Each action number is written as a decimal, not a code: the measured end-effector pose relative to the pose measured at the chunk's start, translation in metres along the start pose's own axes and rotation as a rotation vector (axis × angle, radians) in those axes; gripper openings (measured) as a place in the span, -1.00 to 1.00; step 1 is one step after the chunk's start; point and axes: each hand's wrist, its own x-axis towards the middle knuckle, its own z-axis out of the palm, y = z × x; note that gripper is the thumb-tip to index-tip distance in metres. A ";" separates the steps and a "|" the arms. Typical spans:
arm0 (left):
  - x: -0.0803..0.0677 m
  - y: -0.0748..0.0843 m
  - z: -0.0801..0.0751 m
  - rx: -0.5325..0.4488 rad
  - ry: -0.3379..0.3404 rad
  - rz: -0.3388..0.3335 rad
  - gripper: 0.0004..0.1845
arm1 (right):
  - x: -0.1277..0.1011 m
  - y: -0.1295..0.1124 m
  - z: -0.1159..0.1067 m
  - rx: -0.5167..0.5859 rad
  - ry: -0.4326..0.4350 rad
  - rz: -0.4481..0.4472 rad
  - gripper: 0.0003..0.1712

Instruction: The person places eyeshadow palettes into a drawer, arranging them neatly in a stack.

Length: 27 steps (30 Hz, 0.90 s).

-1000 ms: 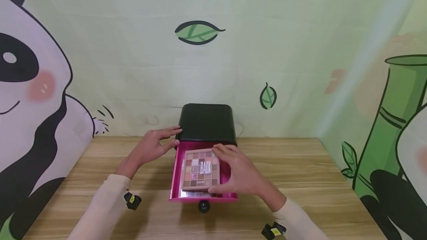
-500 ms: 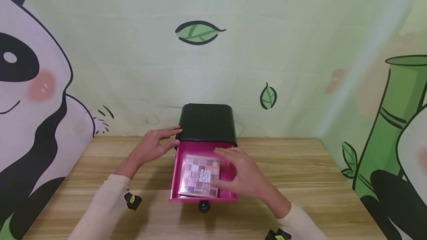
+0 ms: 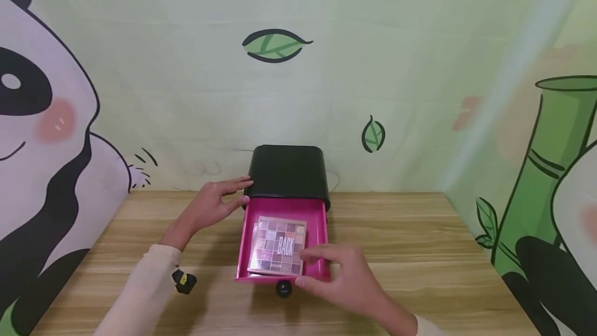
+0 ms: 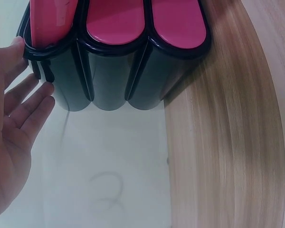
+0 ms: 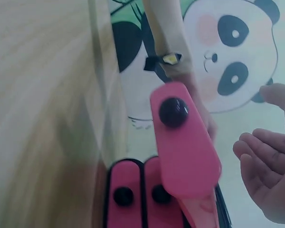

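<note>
A black cabinet (image 3: 289, 170) has its top pink drawer (image 3: 317, 211) pulled out toward me. Inside lies an eyeshadow palette (image 3: 275, 253) marked "BACK", stacked over another flat case that is mostly hidden. My left hand (image 3: 212, 204) touches the cabinet's left side with extended fingers; the left wrist view has them at its black rim. My right hand (image 3: 350, 279) hovers over the drawer's front right corner, fingers loosely bent and holding nothing, close to the palette and the black knob (image 3: 283, 289). From the right wrist, that hand (image 5: 270, 161) appears apart from the drawer front (image 5: 187, 147).
Two lower pink drawers (image 4: 116, 21) sit closed in the cabinet, each with a round black knob (image 5: 123, 195). The cabinet stands on a wooden table (image 3: 396, 232) near its back edge, close to a wall covering (image 3: 210, 92) printed with pandas and leaves.
The right hand let go of the palette, which settled flat in the drawer, nearer its front. That hand then moved toward the drawer's front edge. The left hand stayed on the cabinet.
</note>
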 end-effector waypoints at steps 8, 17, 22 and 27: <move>0.000 0.001 0.000 0.003 -0.003 -0.003 -0.43 | -0.022 0.001 0.019 0.187 -0.112 0.223 -0.61; 0.000 0.001 0.000 0.001 0.001 -0.001 -0.44 | -0.037 0.001 0.042 0.194 -0.174 0.385 -0.66; -0.001 -0.001 0.000 0.004 -0.001 -0.002 -0.44 | -0.040 0.010 0.057 0.196 -0.133 0.385 -0.62; -0.001 0.000 0.000 0.000 -0.004 -0.003 -0.43 | -0.039 0.021 0.072 0.282 -0.089 0.422 -0.61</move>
